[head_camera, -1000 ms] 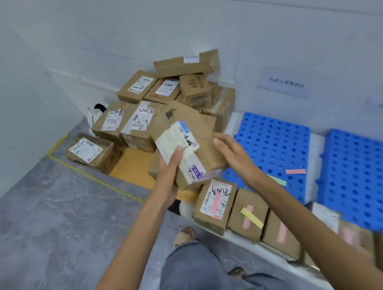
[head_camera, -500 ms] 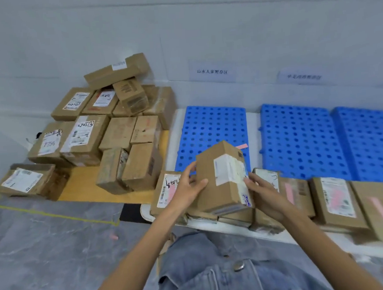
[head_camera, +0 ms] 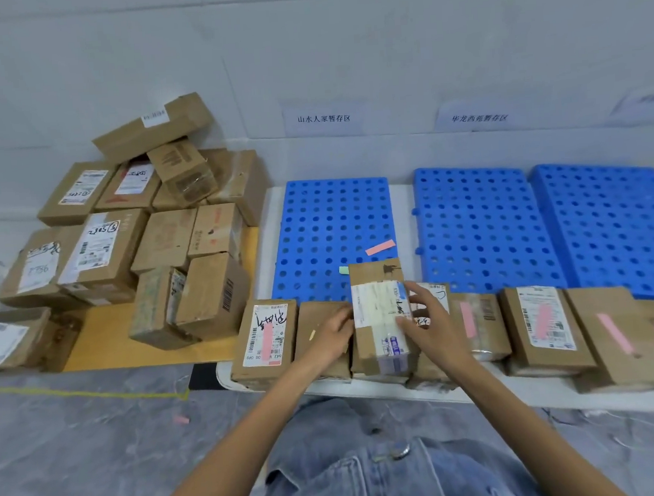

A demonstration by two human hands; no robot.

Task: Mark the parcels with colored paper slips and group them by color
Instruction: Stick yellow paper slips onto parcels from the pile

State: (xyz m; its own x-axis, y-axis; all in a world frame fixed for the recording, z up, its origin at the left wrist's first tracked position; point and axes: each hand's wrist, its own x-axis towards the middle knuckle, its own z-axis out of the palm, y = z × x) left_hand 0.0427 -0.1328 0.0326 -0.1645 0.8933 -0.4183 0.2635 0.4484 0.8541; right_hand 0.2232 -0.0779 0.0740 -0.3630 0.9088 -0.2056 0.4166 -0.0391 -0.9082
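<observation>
item: parcel [head_camera: 380, 313], no slip visible, set among the marked parcels [head_camera: 543, 321] before the blue pallet [head_camera: 316, 225]. left hand [head_camera: 333, 334] grips its left side, right hand [head_camera: 429, 320] its right edge, likely seating it for marking. 1 pink slip [head_camera: 380, 247] and 1 green slip [head_camera: 343, 270] lie just behind.

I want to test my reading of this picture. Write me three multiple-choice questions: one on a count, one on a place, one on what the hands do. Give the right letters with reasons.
1. How many blue pallets are in view?
A. two
B. three
C. five

2. Where is the parcel that the hands hold?
A. on the pile at the left
B. in the row of marked parcels before the pallets
C. on the grey floor

3. Which hands grip that parcel?
A. left only
B. right only
C. both

Key: 1 B, three perforated panels lie side by side. 2 B, it stands among slip-marked parcels. 3 C, the left hand holds its left side and the right hand its right.
</observation>
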